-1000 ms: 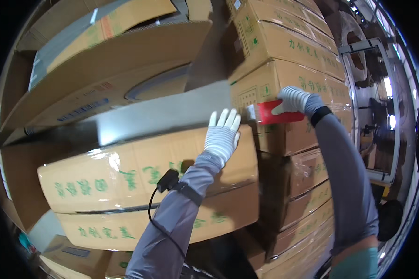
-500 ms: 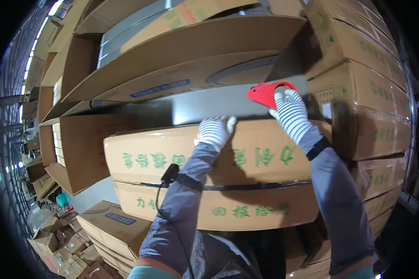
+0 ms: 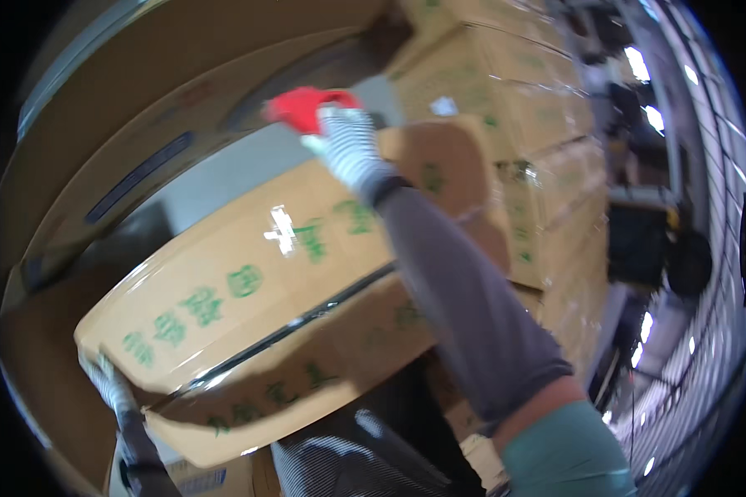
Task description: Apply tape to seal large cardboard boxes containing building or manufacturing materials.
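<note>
A long cardboard box [image 3: 224, 240] with green printing lies slanted in front of me, a dark seam [image 3: 294, 327] running along it. At its left end my left hand [image 3: 108, 385], in a striped white glove, rests against the corner with fingers stretched out. My right hand [image 3: 350, 145], gloved the same way, is raised over the far side of the box. It is closed around a red hand tool [image 3: 298, 108] with a looped handle. Motion blur hides the tool's finer details.
A large open carton with a tall brown wall [image 3: 182, 83] stands beyond the box. Stacked cardboard boxes [image 3: 547, 108] rise on the right. A grey surface [image 3: 224, 186] shows between the box and the carton wall. Another carton [image 3: 203, 480] sits low at the left.
My view has swung to the right and tilted. My left hand has moved from the box's far edge to its left end. My right hand still holds the red tool.
</note>
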Available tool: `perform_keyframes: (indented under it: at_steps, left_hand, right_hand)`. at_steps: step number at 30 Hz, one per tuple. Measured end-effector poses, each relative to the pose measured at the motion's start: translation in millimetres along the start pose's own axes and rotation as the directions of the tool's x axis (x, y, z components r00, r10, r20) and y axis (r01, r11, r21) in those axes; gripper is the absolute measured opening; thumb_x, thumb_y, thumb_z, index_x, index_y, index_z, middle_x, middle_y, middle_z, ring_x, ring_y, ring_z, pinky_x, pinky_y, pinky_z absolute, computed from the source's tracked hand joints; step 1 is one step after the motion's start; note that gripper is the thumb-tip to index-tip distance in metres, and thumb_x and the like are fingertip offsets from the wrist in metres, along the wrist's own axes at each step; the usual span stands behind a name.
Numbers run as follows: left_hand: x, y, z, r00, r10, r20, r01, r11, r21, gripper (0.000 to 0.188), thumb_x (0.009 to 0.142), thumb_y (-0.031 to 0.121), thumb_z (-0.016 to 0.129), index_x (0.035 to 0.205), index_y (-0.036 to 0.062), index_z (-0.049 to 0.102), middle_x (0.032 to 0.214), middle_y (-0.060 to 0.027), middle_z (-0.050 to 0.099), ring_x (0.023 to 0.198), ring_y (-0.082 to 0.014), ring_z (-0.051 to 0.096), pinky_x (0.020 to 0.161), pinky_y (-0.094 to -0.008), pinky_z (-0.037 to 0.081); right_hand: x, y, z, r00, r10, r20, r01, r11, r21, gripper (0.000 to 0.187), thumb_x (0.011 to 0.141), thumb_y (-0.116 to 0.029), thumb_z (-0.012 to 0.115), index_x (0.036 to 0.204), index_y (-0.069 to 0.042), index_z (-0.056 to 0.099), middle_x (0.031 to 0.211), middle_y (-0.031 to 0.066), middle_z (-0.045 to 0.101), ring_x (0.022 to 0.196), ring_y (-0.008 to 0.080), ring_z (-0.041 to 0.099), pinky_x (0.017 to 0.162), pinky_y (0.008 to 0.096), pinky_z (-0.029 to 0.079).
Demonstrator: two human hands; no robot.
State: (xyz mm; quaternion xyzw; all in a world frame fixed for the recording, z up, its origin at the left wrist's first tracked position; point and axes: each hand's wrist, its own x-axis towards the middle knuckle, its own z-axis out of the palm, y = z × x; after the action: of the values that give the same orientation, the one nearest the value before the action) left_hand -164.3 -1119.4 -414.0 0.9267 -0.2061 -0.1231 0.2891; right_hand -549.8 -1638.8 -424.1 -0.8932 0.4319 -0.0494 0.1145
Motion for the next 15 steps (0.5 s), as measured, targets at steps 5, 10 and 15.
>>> perform_keyframes:
  at_steps: [5, 10, 15]
  left_hand:
    - [-56, -140, -4, 0.950, -0.304, -0.075, 0.297, 0.950, -0.092, 0.069, 0.101, 0.051, 0.046, 0.147, -0.0002, 0.040, 0.140, -0.0190, 0.052, 0.120, -0.0283, 0.055, 0.106, -0.0352, 0.042]
    - [-80, -50, 36, 0.902, -0.431, -0.012, 0.419, 0.883, -0.213, 0.072, 0.098, 0.059, 0.046, 0.137, -0.0023, 0.054, 0.125, -0.0164, 0.065, 0.110, -0.0271, 0.061, 0.100, -0.0341, 0.046]
    - [-81, 25, -5, 0.803, -0.533, 0.268, 0.582, 0.602, -0.547, 0.070, 0.090, 0.054, 0.066, 0.127, -0.0044, 0.059, 0.117, -0.0111, 0.066, 0.103, -0.0224, 0.061, 0.088, -0.0384, 0.051]
  right_hand:
    - [-3, -4, -15, 0.956, 0.100, 0.275, -0.088, 0.995, -0.054, 0.044, 0.088, -0.029, 0.071, 0.118, 0.001, 0.056, 0.120, 0.0208, 0.062, 0.115, 0.0354, 0.060, 0.101, 0.0396, 0.047]
    - [-39, 50, -15, 0.959, 0.254, 0.125, -0.276, 0.937, 0.213, 0.045, 0.086, -0.032, 0.072, 0.117, -0.002, 0.058, 0.119, 0.0211, 0.063, 0.111, 0.0364, 0.062, 0.101, 0.0400, 0.048]
    - [-101, 34, -45, 0.998, -0.025, 0.050, 0.029, 0.996, -0.087, 0.038, 0.082, -0.034, 0.075, 0.102, -0.006, 0.059, 0.093, 0.0206, 0.067, 0.090, 0.0386, 0.066, 0.078, 0.0482, 0.051]
